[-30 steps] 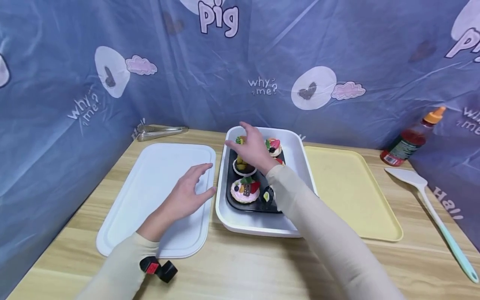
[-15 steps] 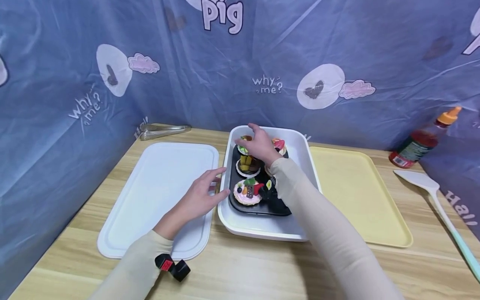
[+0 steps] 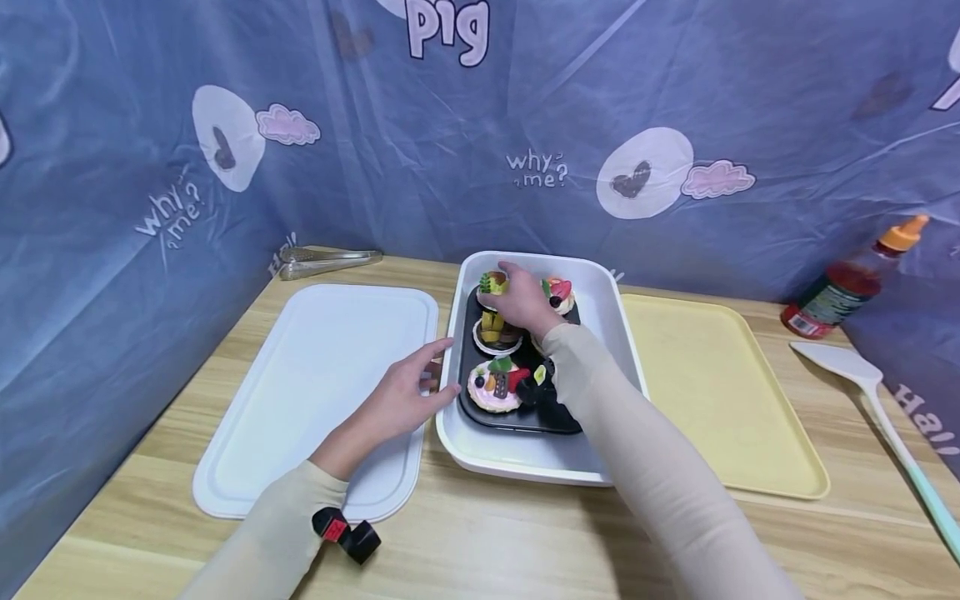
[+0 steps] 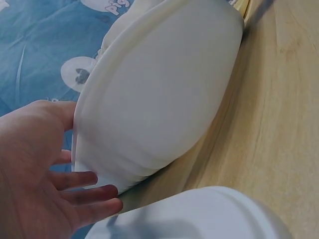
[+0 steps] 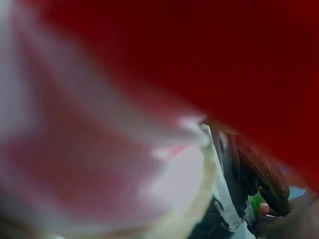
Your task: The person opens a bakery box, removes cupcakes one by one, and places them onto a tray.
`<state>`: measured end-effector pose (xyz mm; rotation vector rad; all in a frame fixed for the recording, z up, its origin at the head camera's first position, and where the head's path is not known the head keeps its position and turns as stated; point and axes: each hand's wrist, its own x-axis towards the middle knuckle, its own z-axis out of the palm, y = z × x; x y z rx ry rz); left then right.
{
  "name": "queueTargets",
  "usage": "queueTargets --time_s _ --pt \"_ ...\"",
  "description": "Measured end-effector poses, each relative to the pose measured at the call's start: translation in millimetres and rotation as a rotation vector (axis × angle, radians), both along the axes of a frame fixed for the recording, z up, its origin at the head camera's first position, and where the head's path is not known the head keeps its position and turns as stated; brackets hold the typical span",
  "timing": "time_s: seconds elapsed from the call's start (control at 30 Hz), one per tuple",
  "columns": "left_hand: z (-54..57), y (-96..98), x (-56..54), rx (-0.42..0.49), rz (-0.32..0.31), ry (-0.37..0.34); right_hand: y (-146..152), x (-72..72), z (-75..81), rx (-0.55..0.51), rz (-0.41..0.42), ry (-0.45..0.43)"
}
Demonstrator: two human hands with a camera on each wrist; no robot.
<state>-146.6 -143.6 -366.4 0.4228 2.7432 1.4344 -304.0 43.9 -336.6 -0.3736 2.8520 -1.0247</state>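
In the head view, my right hand [image 3: 528, 302] is down over a small tart [image 3: 491, 282] with green and brown topping, at the back left of a black tray [image 3: 491, 421]. Thumb and a finger lie on either side of this tart, gripping it. The black tray sits inside a white basin [image 3: 525, 471]. A chocolate tart [image 3: 497, 333] and a pink-cream tart [image 3: 495, 392] stand nearer on the same side. My left hand [image 3: 397, 392] rests at the basin's left rim, fingers relaxed along the outer wall. The right wrist view is mostly a close blur.
A white tray [image 3: 322, 375] lies left of the basin, a yellow tray [image 3: 712, 375] right. Metal tongs [image 3: 330, 262] lie at the back left. A sauce bottle [image 3: 847, 287] and a spatula [image 3: 873, 383] are far right. Another fruit-topped tart [image 3: 558, 296] sits beside my right hand.
My right hand has lowered from above the back-left tart to around it. My left hand has moved right, to the basin's rim. The view has shifted slightly.
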Motion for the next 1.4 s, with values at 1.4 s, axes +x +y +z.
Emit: queueTargets --time_s 1.4 --pt "-7.9 2.9 0.0 0.079 -0.005 -0.025 4.4 2.8 -6.4 -0.086 -0.054 0.132"
